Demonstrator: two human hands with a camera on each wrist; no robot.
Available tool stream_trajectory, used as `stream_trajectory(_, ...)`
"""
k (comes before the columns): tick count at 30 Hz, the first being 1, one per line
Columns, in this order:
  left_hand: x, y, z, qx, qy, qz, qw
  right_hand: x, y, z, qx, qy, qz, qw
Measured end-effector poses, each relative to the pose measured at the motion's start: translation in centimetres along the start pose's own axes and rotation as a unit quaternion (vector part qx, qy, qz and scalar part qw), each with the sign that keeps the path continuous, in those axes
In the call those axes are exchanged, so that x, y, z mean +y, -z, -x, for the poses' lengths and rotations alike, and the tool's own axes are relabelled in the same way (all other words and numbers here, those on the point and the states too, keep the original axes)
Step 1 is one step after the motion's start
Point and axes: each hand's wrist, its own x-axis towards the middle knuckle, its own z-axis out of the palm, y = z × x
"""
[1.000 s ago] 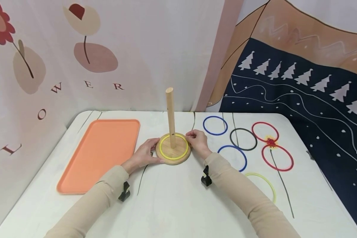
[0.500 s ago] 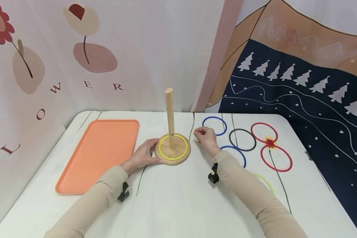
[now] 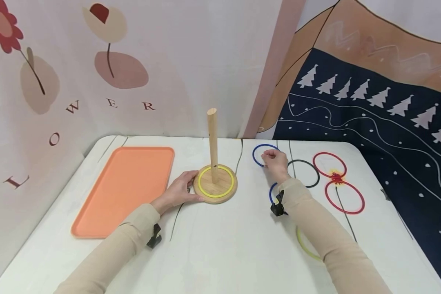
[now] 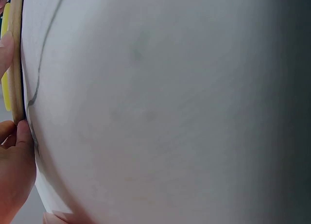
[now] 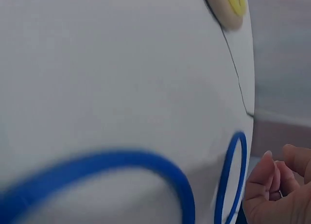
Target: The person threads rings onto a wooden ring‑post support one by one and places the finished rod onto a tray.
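Note:
My left hand point(image 3: 181, 190) grips the left edge of the round base of a wooden ring-toss stand point(image 3: 212, 143), thumb at the front and fingers behind. A yellow ring point(image 3: 216, 197) lies flat on that base, around the upright peg. Over the back blue ring point(image 3: 253, 154) is my right hand point(image 3: 277, 163), its fingers loosely bent with nothing between them. The right wrist view shows the thumb and fingers of this hand beside the far blue ring point(image 5: 222, 185); I cannot tell whether they touch it. A second blue ring point(image 3: 270, 196) is partly hidden under the right wrist.
A black ring point(image 3: 318, 175) lies right of my right hand, with two red rings point(image 3: 313, 161) farther right. A yellow-green ring point(image 3: 306, 250) is partly covered by the right forearm. An orange tray point(image 3: 125, 192) lies on the left of the white table point(image 3: 220, 253).
My right hand has moved from beside the stand's base rightward and slightly away, to over the back blue ring. My left hand has stayed on the base.

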Motion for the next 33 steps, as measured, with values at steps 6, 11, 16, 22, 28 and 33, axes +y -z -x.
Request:
stream_trajectory(6, 0.0, 0.1, 0.0, 0.001, -0.001, -0.002, 1.0, 0.2, 2.0, -1.7, 0.034, -0.016, 0.02, 0.9991)
stream_trajectory(11, -0.1, 0.1, 0.0, -0.002, -0.003, 0.005, 1.0, 0.7, 2.9, -2.5, 0.059, -0.015, 0.064, 0.9961)
stream_trajectory(16, -0.1, 0.1, -0.1, -0.003, -0.003, 0.006, 1.0, 1.1, 3.4, -3.2, 0.065, -0.015, 0.089, 0.9938)
stream_trajectory(22, -0.1, 0.0, 0.0, 0.001, -0.005, 0.007, 1.0, 1.6, 3.6, -4.0, 0.046, -0.007, 0.113, 0.9925)
stream_trajectory(28, 0.0, -0.1, 0.1, 0.0, -0.002, 0.004, 1.0, 2.4, 3.5, -4.7, 0.03, -0.005, 0.139, 0.9898)
stream_trajectory(33, 0.0, -0.1, 0.0, 0.003, 0.003, 0.004, 1.0, 2.7, 3.4, -4.9, 0.033, 0.013, 0.161, 0.9863)
